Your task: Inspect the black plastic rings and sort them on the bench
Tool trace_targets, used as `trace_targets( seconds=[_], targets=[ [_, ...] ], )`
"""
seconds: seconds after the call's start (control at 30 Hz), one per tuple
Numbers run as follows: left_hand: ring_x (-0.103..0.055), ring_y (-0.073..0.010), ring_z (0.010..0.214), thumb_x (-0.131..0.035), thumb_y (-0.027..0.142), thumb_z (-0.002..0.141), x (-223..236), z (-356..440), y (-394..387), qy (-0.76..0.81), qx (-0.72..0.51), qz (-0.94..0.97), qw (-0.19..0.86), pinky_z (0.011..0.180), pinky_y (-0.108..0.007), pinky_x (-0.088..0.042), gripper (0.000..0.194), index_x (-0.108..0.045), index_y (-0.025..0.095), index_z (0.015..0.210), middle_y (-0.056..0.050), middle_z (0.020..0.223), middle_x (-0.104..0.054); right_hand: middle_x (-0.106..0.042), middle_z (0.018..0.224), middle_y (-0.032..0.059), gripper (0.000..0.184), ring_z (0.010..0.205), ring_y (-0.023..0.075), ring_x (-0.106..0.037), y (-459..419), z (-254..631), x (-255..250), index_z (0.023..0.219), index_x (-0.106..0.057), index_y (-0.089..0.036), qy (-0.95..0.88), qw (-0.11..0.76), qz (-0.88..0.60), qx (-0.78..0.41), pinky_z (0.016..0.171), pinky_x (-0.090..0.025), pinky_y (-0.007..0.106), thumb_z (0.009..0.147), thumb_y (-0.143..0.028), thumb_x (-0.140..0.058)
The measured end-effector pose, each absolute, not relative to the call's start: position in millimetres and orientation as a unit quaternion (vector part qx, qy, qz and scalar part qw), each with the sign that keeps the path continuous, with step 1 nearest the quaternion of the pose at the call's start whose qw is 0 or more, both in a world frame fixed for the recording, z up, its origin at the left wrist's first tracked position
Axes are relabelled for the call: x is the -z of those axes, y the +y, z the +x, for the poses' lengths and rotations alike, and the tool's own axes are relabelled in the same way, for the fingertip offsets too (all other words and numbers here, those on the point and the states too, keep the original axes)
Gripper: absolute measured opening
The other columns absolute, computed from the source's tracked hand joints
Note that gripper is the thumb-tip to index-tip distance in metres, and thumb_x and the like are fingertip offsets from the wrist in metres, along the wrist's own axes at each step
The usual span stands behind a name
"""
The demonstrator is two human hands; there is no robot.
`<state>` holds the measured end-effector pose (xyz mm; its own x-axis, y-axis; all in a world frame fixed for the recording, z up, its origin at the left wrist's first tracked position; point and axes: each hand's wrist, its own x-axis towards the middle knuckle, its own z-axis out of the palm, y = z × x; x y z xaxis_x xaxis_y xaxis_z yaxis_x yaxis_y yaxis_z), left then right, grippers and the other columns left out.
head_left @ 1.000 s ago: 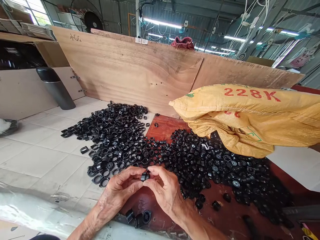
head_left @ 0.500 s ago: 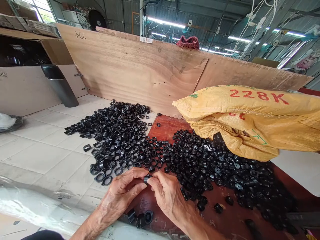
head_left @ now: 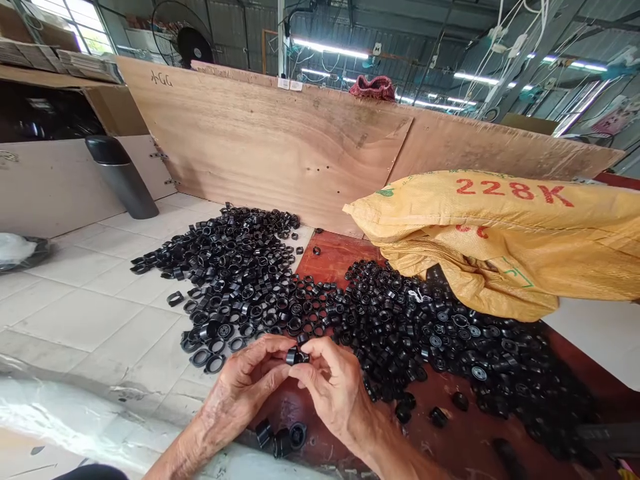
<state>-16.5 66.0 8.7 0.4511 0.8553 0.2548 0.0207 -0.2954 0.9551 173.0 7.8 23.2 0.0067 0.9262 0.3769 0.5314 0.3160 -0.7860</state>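
Note:
Between the fingertips of my left hand (head_left: 253,377) and my right hand (head_left: 336,381) are small black plastic parts. The left fingers pinch a short black cylinder (head_left: 291,356). My right thumb and fingers close on a black plastic ring (head_left: 303,358) right against it; how far the two fit together is hidden. Beyond the hands lies a pile of black rings (head_left: 240,267) on the left. To the right spreads a pile of black caps (head_left: 390,320). Several loose black parts (head_left: 281,440) lie just below the hands.
A yellow woven sack (head_left: 500,247) rests over the right pile. Plywood boards (head_left: 270,133) stand upright behind, with a red cloth (head_left: 373,88) on top. A dark flask (head_left: 123,177) stands on white tiles (head_left: 90,320) at left. A plastic-wrapped roll (head_left: 65,407) runs along the near edge.
The right fingers have opened slightly and shifted around the part, so more of the black pieces shows between the hands. The left hand stays almost in place.

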Motion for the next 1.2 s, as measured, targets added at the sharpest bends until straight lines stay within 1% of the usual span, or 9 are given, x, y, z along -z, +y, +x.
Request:
trace_targets(
  seconds=[0.17, 0.27, 0.43, 0.5, 0.6, 0.67, 0.8, 1.03, 1.2],
  targets=[
    [-0.073, -0.0168, 0.085, -0.073, 0.026, 0.089, -12, -15, 65, 0.319, -0.429, 0.677, 0.506, 0.074, -0.022, -0.062, 0.022, -0.076, 0.030, 0.111, -0.001, 0.105, -0.075, -0.070, 0.104, 0.0049, 0.009, 0.086, 0.0180, -0.067, 7, 172, -22, 0.092, -0.063, -0.023, -0.645, 0.511, -0.522, -0.224, 0.076, -0.053, 0.027, 0.093, -0.026, -0.071],
    [-0.074, -0.0163, 0.085, -0.072, 0.026, 0.090, -14, -15, 64, 0.310, -0.430, 0.665, 0.526, 0.074, -0.021, -0.061, 0.021, -0.076, 0.031, 0.110, -0.001, 0.104, -0.075, -0.070, 0.099, 0.0026, 0.013, 0.085, 0.0177, -0.067, 8, 172, -24, 0.101, -0.066, -0.024, -0.652, 0.508, -0.512, -0.234, 0.079, -0.053, 0.027, 0.091, -0.022, -0.074],
    [-0.073, -0.0163, 0.092, -0.070, 0.029, 0.094, -14, -16, 64, 0.296, -0.418, 0.633, 0.581, 0.081, -0.021, -0.060, 0.019, -0.075, 0.031, 0.112, 0.000, 0.106, -0.074, -0.069, 0.110, 0.0051, 0.030, 0.102, 0.0199, -0.065, 7, 173, -34, 0.118, -0.068, -0.026, -0.695, 0.496, -0.461, -0.240, 0.092, -0.052, 0.031, 0.093, -0.010, -0.064],
    [-0.073, -0.0166, 0.094, -0.071, 0.029, 0.093, -14, -17, 64, 0.298, -0.418, 0.622, 0.591, 0.083, -0.021, -0.060, 0.020, -0.075, 0.030, 0.113, -0.001, 0.108, -0.074, -0.067, 0.112, 0.0055, 0.032, 0.103, 0.0201, -0.065, 6, 175, -35, 0.122, -0.069, -0.027, -0.690, 0.495, -0.466, -0.247, 0.092, -0.053, 0.032, 0.096, -0.012, -0.059],
    [-0.073, -0.0173, 0.094, -0.072, 0.029, 0.092, -14, -16, 63, 0.298, -0.421, 0.610, 0.601, 0.083, -0.022, -0.060, 0.020, -0.075, 0.029, 0.112, -0.001, 0.108, -0.074, -0.068, 0.112, 0.0053, 0.036, 0.097, 0.0195, -0.068, 6, 176, -33, 0.129, -0.064, -0.027, -0.655, 0.502, -0.502, -0.259, 0.087, -0.055, 0.031, 0.094, -0.018, -0.064],
    [-0.073, -0.0174, 0.094, -0.072, 0.028, 0.092, -14, -15, 63, 0.298, -0.424, 0.611, 0.598, 0.084, -0.022, -0.060, 0.020, -0.075, 0.030, 0.111, -0.001, 0.107, -0.074, -0.070, 0.106, 0.0038, 0.032, 0.092, 0.0185, -0.068, 7, 176, -30, 0.122, -0.064, -0.025, -0.642, 0.503, -0.516, -0.260, 0.084, -0.056, 0.029, 0.091, -0.019, -0.069],
    [-0.074, -0.0171, 0.095, -0.071, 0.026, 0.092, -15, -15, 64, 0.293, -0.429, 0.628, 0.580, 0.084, -0.022, -0.060, 0.023, -0.075, 0.033, 0.113, 0.000, 0.109, -0.073, -0.070, 0.104, 0.0039, 0.015, 0.095, 0.0188, -0.068, 10, 174, -29, 0.106, -0.069, -0.024, -0.671, 0.495, -0.497, -0.242, 0.086, -0.054, 0.029, 0.093, -0.016, -0.067],
    [-0.073, -0.0157, 0.092, -0.069, 0.024, 0.093, -13, -17, 63, 0.308, -0.423, 0.681, 0.512, 0.079, -0.020, -0.060, 0.023, -0.073, 0.033, 0.114, 0.000, 0.109, -0.073, -0.073, 0.100, 0.0032, 0.031, 0.085, 0.0173, -0.071, 9, 175, -19, 0.124, -0.063, -0.025, -0.649, 0.495, -0.529, -0.231, 0.080, -0.056, 0.026, 0.094, -0.027, -0.070],
    [-0.075, -0.0180, 0.096, -0.069, 0.026, 0.094, -8, -16, 63, 0.287, -0.414, 0.685, 0.527, 0.083, -0.025, -0.062, 0.025, -0.071, 0.035, 0.118, 0.000, 0.112, -0.072, -0.072, 0.091, 0.0019, 0.012, 0.078, 0.0160, -0.068, 8, 175, -20, 0.109, -0.067, -0.024, -0.686, 0.466, -0.523, -0.197, 0.072, -0.052, 0.024, 0.101, -0.030, -0.061]
  ],
)
